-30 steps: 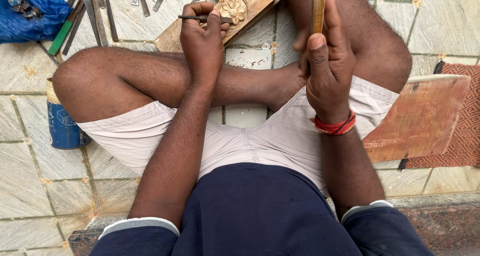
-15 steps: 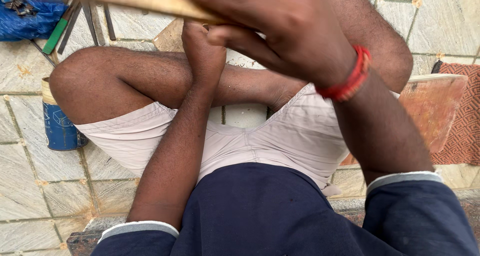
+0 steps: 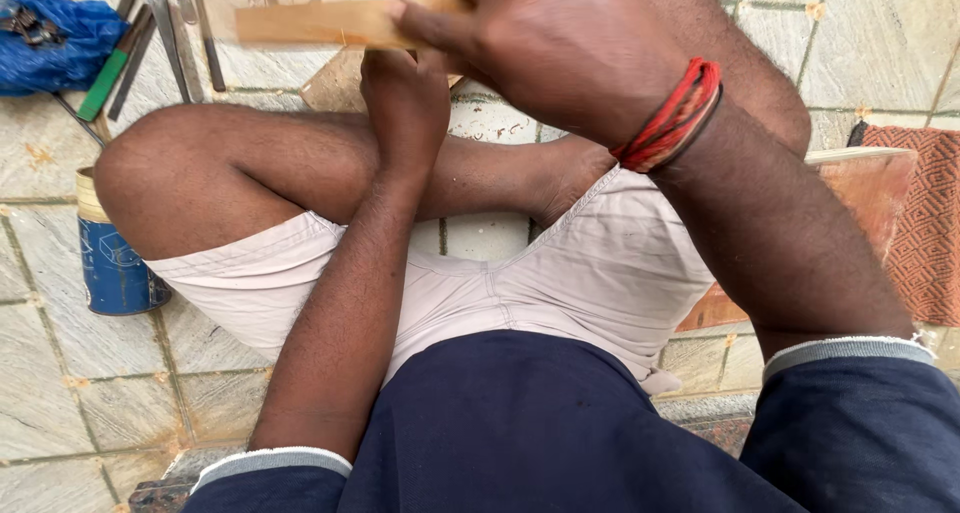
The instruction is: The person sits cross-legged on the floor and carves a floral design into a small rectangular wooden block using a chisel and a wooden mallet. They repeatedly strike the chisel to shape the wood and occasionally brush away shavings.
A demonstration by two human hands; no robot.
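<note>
Wooden stick (image 3: 310,23), pale and flat, lying level across the top of the view above the crossed legs, gripped at its near end by the right hand (image 3: 540,48), whose fingers are closed round it and whose wrist carries a red thread band (image 3: 672,118). Left hand (image 3: 405,98), just beneath the stick, clenched over a wooden block (image 3: 335,83) on the tiled floor (image 3: 60,373); what it grips cannot be told. Surrounding items: metal chisels (image 3: 175,23) laid in a row at upper left, blue cloth (image 3: 50,38) beside them, blue tin (image 3: 110,263) by the knee, flat wooden board (image 3: 860,188) and red woven mat (image 3: 925,223) at right.
</note>
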